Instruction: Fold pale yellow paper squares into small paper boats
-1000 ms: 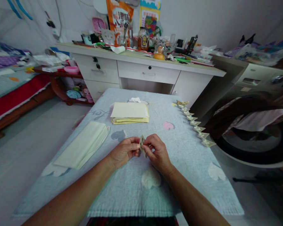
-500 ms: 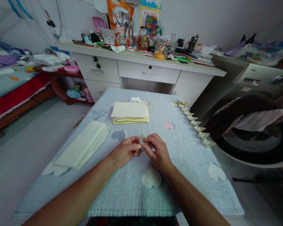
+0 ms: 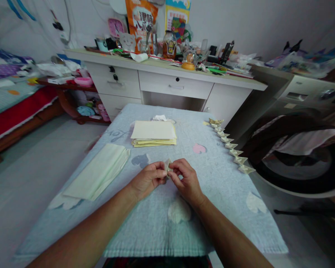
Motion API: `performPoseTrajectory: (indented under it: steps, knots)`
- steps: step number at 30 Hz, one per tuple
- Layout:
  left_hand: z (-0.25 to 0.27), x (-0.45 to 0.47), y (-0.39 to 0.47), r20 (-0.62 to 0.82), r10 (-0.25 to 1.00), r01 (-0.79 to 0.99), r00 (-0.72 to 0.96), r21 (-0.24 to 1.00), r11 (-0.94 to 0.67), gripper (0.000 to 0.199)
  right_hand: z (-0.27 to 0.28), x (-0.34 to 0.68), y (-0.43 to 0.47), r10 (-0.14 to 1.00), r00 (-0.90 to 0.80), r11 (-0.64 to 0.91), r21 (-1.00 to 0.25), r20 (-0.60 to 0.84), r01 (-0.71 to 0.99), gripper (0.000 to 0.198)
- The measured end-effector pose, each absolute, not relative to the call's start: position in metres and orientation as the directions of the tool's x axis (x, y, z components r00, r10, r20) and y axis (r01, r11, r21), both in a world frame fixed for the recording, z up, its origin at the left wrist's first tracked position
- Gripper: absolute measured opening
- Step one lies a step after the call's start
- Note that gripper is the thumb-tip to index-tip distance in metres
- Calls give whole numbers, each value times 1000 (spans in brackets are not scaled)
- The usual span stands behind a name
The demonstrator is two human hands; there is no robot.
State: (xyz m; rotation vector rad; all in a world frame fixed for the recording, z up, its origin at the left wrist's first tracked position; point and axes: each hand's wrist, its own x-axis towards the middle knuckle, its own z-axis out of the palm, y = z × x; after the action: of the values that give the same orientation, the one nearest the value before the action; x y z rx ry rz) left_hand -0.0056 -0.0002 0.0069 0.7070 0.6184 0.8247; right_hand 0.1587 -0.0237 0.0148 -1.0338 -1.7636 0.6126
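Note:
Between my two hands, above the middle of the cloth-covered table, is a small folded piece of pale paper with a pointed top. My left hand pinches its left side between thumb and fingers. On the other side, my right hand is closed on it too, fingertips close to the left thumb. The fingers hide most of the paper's lower part. Along the table's right edge runs a row of small folded paper boats, with a patterned brown one at the far end.
A stack of cream and yellow paper lies beyond my hands, with a crumpled white tissue behind it. Folded pale green sheets rest at the left. A cluttered white desk stands behind the table, a front-loading washing machine at the right.
Both hands stay almost in place. The folded paper between them has shifted or turned very slightly.

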Motion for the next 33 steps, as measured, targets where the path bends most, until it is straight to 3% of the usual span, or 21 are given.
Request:
performPoseTrajectory:
  steps: [21, 33]
  knots:
    - [6, -3, 0, -286, 847, -483, 448, 720, 499, 22, 14, 159, -23, 863, -189, 503, -765, 468, 403, 7]
    - [11, -1, -2, -293, 839, -468, 459, 723, 508, 20, 12, 159, -24, 854, -170, 516, -761, 492, 393, 18]
